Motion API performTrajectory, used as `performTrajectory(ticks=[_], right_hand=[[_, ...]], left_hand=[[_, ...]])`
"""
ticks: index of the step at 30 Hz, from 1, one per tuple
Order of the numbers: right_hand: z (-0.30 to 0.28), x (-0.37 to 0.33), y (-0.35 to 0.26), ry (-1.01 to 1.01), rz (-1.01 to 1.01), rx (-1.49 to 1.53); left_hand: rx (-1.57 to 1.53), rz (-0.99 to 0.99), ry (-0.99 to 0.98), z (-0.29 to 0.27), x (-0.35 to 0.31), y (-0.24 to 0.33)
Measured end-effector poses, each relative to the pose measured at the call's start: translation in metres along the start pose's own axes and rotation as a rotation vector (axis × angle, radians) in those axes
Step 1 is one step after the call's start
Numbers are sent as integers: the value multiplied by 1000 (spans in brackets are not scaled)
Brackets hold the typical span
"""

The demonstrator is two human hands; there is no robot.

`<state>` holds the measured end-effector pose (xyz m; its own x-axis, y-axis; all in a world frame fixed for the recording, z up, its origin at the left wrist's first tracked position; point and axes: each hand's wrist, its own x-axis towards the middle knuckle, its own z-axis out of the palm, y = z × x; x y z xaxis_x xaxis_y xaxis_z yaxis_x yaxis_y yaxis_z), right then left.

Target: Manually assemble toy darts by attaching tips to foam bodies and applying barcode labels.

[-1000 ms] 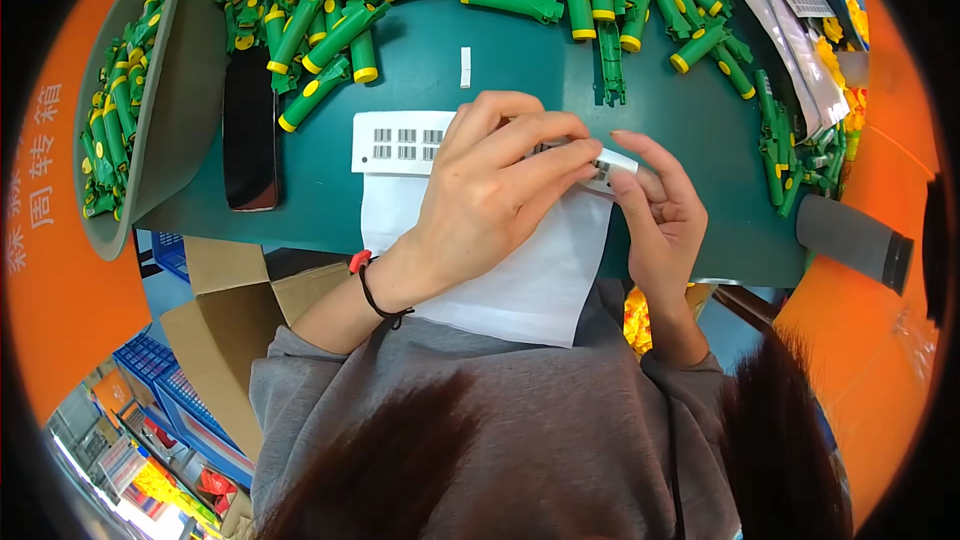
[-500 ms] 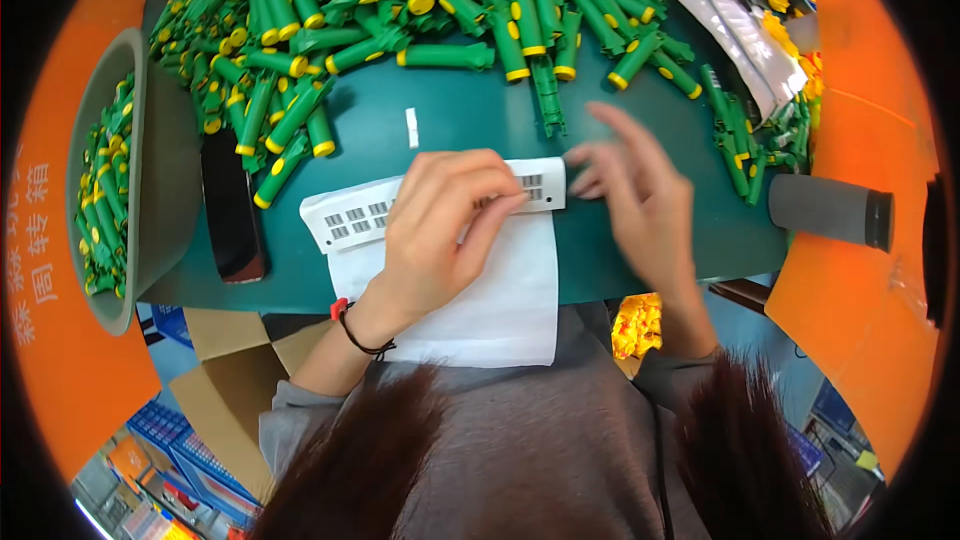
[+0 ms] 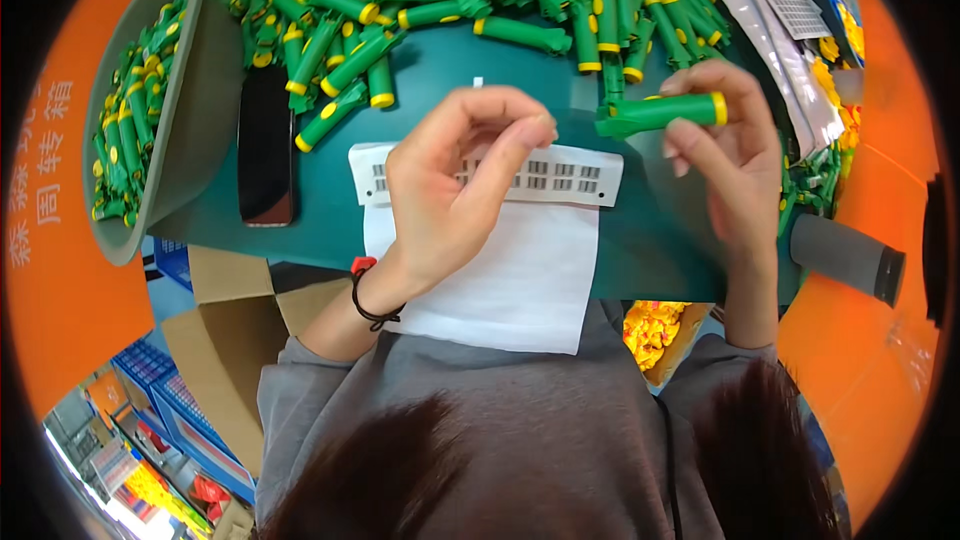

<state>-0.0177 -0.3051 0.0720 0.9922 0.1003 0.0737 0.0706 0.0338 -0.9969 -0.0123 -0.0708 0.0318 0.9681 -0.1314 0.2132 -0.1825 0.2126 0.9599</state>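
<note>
Head view: at the left of the frame a bin (image 3: 215,110) holds many green tubes with yellow ends. Below it, at lower left, a carton (image 3: 230,275) gapes open; above the carton and just beside the bin lies a black phone (image 3: 268,140). Across the top of the frame spreads a heap (image 3: 430,14) of more such tubes on the dark green worktop (image 3: 660,230). Left of centre, the left hand (image 3: 440,180) has thumb and forefinger tips together; whether anything is between them cannot be told. Behind it runs a white strip (image 3: 562,176) printed with dark blocks, along the upper edge of a white sheet (image 3: 500,280). Right of centre, the right hand (image 3: 730,140) is clamped on the yellow-capped end of a green tube (image 3: 655,114), held nearly level, its other end pointing left. At right lie a clear bag (image 3: 775,60) and, lower, a grey cylinder (image 3: 840,250).
</note>
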Motion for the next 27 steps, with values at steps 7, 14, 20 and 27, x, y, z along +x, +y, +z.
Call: performTrajectory(ticks=[7, 14, 20, 27], right_hand=[[27, -13, 33, -106, 217, 238], [11, -9, 41, 135, 84, 278], [11, -10, 42, 211, 116, 339], [-12, -10, 37, 187, 125, 190]], left_hand=[[-48, -154, -136, -12, 7, 12], [559, 280, -162, -8, 0, 2], [498, 245, -248, 1, 1, -12], [821, 366, -304, 1, 4, -34]])
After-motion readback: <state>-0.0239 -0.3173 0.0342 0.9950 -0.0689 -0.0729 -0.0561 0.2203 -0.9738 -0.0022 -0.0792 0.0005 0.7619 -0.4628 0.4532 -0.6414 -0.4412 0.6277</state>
